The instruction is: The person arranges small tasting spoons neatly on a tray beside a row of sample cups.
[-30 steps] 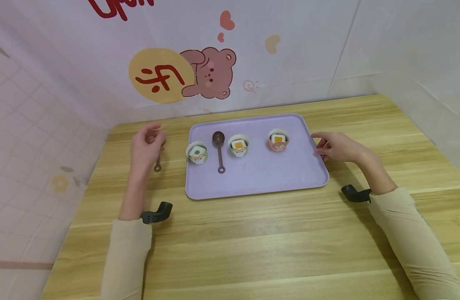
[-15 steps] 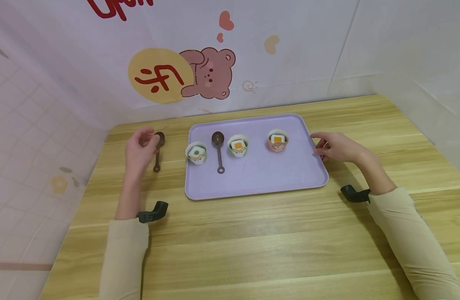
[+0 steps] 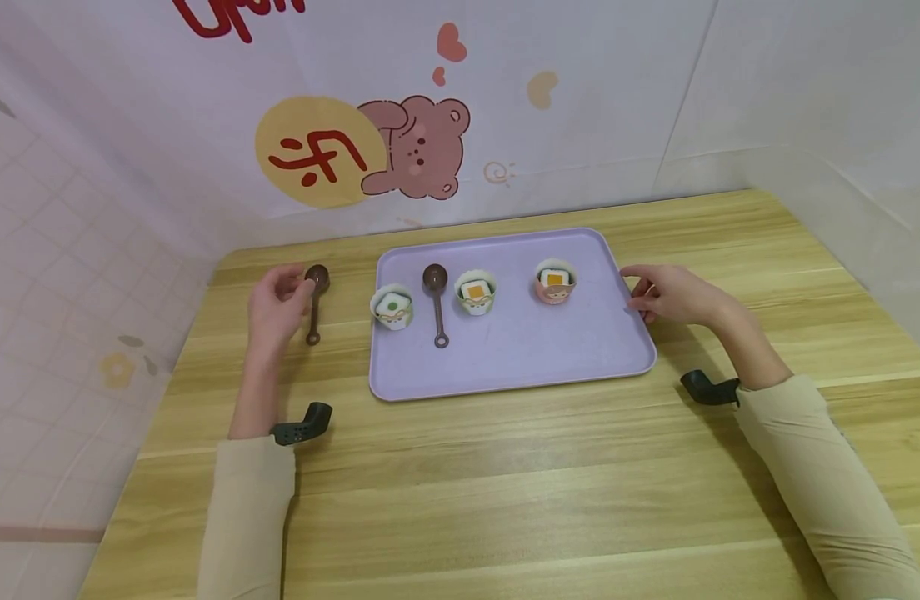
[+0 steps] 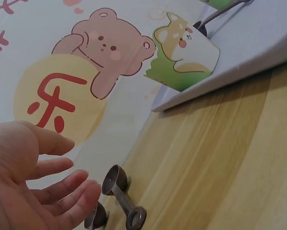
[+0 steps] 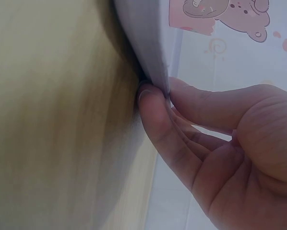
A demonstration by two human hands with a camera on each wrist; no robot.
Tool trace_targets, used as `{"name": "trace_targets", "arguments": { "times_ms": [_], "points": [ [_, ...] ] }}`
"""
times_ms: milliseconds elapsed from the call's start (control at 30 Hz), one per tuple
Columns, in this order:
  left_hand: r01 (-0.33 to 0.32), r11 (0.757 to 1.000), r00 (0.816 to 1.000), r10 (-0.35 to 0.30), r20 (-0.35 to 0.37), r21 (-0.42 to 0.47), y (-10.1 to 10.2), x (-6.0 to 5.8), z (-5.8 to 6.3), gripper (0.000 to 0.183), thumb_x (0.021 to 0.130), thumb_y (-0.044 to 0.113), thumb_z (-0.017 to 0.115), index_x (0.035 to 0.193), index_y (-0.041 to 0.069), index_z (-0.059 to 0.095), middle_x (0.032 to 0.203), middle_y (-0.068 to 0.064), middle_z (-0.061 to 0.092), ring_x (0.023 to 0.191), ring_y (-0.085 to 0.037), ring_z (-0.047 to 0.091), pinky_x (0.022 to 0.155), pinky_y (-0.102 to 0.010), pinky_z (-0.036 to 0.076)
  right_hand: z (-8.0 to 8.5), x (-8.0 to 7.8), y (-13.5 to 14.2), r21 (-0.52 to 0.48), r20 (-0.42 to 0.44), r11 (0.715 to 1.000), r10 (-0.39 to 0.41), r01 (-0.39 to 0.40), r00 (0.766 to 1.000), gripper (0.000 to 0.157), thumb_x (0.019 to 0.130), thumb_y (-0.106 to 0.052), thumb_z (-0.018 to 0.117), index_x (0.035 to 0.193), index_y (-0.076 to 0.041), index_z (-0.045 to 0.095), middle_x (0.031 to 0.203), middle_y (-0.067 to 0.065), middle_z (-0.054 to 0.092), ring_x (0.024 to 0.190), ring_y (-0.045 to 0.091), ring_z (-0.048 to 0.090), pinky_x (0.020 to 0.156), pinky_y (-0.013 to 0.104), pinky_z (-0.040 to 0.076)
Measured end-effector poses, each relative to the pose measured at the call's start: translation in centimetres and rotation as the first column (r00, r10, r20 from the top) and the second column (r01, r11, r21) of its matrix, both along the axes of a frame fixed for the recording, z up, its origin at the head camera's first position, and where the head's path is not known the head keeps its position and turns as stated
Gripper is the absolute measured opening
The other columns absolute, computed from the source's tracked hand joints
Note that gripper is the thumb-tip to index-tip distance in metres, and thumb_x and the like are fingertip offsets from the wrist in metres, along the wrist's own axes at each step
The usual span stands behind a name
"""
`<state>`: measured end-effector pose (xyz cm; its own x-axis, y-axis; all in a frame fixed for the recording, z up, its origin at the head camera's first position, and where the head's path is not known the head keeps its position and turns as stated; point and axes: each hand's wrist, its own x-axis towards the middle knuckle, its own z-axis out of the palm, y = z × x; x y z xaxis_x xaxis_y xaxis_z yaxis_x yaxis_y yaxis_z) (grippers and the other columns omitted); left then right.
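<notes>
Pinching tray (image 3: 520,348) edge, right grip (image 3: 673,294), tabletop (image 3: 520,475) around

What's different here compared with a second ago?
The left-hand grip moved left and slightly back, leaving more of the brown spoon in view. The right-hand grip still pinches the purple tray; tray, cups and second spoon stayed put.

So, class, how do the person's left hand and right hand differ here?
The left hand holds nothing, while the right hand pinches the edge of the lilac tray. The left hand is beside a brown scoop on the table; the right hand is at the tray's right side. Both emerge from beige sleeves.
</notes>
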<state>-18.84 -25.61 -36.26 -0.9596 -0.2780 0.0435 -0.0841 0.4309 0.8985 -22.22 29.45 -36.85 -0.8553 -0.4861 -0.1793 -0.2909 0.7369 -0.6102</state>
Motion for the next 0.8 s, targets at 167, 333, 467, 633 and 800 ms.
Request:
{"name": "trace_targets", "arguments": {
  "times_ms": [167,333,467,633,800],
  "points": [
    [0.011,1.000,1.000,-0.010,0.028,-0.007,-0.3,0.1,-0.3,0.048,0.102,0.023,0.057,0.143,-0.002,0.051,0.116,-0.008,0.055,0.094,-0.008,0.057,0.079,-0.020,0.056,0.1,0.1,-0.1,-0.001,0.009,1.000,-0.002,0.002,1.000,0.051,0.097,0.006,0.060,0.141,0.019,0.037,0.095,0.023,0.066,0.074,0.028,0.068,0.065,0.037,0.060],
    [0.018,1.000,0.999,-0.017,0.044,-0.019,-0.6,0.0,-0.6,0.049,0.103,0.024,0.056,0.143,-0.003,0.050,0.118,-0.010,0.054,0.099,-0.016,0.059,0.078,-0.021,0.057,0.1,0.1,-0.1,-0.004,0.008,1.000,-0.004,0.004,1.000,0.051,0.097,0.006,0.060,0.141,0.019,0.037,0.096,0.024,0.066,0.074,0.028,0.068,0.065,0.037,0.060],
    [0.019,0.999,0.998,-0.018,0.062,-0.026,-0.7,0.0,-0.7,0.049,0.103,0.023,0.055,0.144,-0.003,0.049,0.120,-0.012,0.053,0.105,-0.024,0.060,0.082,-0.024,0.057,0.1,0.1,-0.1,-0.003,0.005,1.000,-0.006,0.006,1.000,0.052,0.097,0.006,0.060,0.142,0.019,0.036,0.096,0.024,0.066,0.074,0.028,0.068,0.065,0.037,0.060],
    [0.022,0.999,0.995,-0.019,0.095,-0.031,-0.9,-0.1,-1.0,0.049,0.103,0.022,0.055,0.145,-0.002,0.047,0.122,-0.015,0.054,0.105,-0.024,0.059,0.085,-0.025,0.056,0.1,0.1,-0.1,-0.003,0.008,1.000,-0.005,0.005,1.000,0.052,0.097,0.006,0.060,0.142,0.019,0.036,0.096,0.024,0.066,0.075,0.028,0.068,0.065,0.037,0.060],
    [0.032,0.998,0.992,-0.025,0.126,-0.051,-1.1,-0.1,-1.3,0.051,0.103,0.022,0.056,0.147,-0.001,0.045,0.127,-0.017,0.053,0.102,-0.020,0.059,0.082,-0.022,0.054,0.1,0.1,-0.1,-0.003,0.011,1.000,-0.006,0.006,1.000,0.052,0.097,0.006,0.060,0.142,0.019,0.036,0.096,0.024,0.066,0.075,0.028,0.068,0.065,0.038,0.060]
  ]
}}
